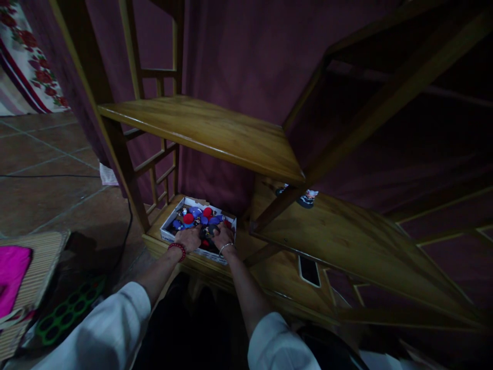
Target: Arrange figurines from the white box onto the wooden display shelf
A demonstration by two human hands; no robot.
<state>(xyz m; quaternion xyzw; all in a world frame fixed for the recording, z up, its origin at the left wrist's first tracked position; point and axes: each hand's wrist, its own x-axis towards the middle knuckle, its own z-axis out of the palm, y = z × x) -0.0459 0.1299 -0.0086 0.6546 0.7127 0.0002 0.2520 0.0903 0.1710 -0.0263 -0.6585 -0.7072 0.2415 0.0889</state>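
Observation:
A shallow white cardboard box (168,231) sits on the low wooden shelf, filled with small figurines (195,211) in blue, red and black. My left hand (188,239), with a red bead bracelet at the wrist, reaches over the box's front edge with its fingers curled down among them. My right hand (222,236), wearing a silver bangle, is closed at the side of a small dark figurine (209,230) with a round black shape. That piece lies between both hands. My left fingertips are close to it, but what they grip is hidden.
A wooden shelf board (208,133) juts out above the box. To the right, small figurines (307,198) stand on another board (346,231) behind a slanting post. A phone (309,271) lies lower right. A green rack (69,308) and a mat with pink cloth (13,272) are left.

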